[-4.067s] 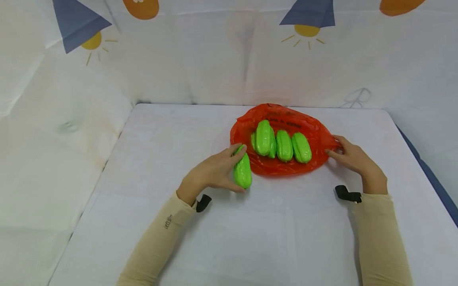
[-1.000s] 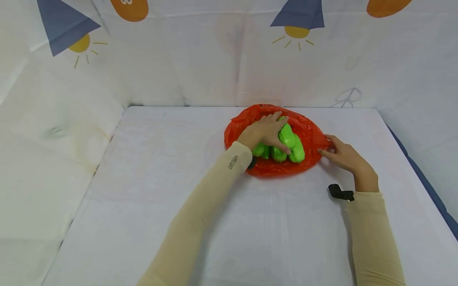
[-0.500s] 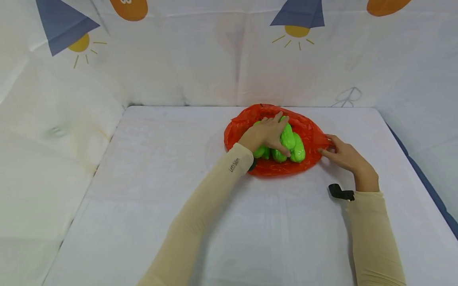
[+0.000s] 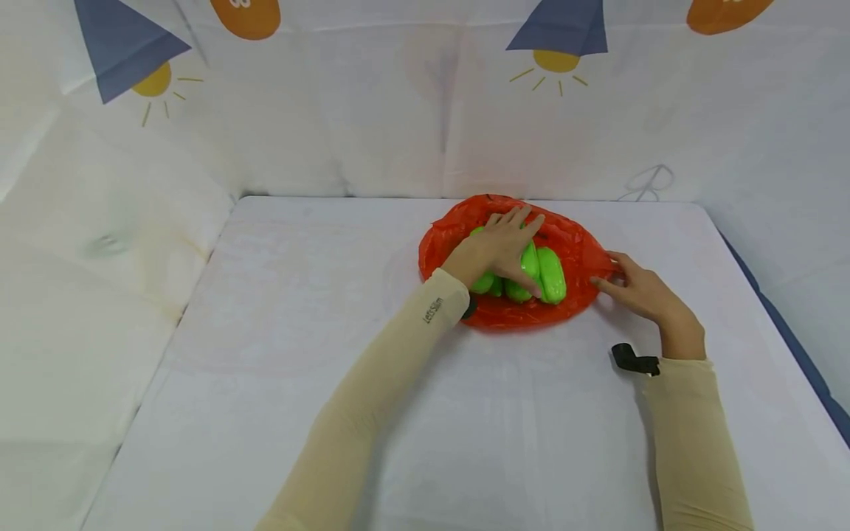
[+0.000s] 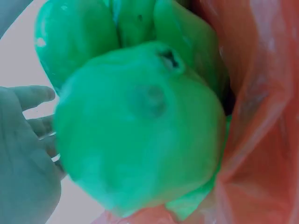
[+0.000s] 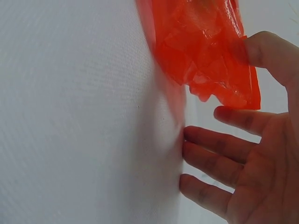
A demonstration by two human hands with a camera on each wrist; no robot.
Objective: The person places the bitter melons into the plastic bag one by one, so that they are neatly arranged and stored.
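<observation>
In the head view a red plastic bag (image 4: 581, 247) lies spread at the back of the table, with several shiny green ribbed fruits (image 4: 552, 276), shaped like star fruit, inside it. My left hand (image 4: 494, 247) is over the fruits with fingers and thumb spread, covering part of them. The left wrist view has one green fruit (image 5: 140, 135) filling the middle, more behind it, and the fingers (image 5: 32, 97) extended beside it. At the bag's right end, my right hand (image 4: 640, 295) pinches the gathered plastic between thumb and index finger, its other fingers (image 6: 212, 163) loosely extended.
The white-covered table (image 4: 531, 428) ends at a white cloth backdrop (image 4: 372, 110) just behind the bag. A black wrist-worn piece (image 4: 634, 359) projects from the right sleeve.
Four seconds ago my left hand held a fruit left of the bag; it has since moved right, over the bag. In the last half second the fruit beneath it settled lower. The right hand stayed put.
</observation>
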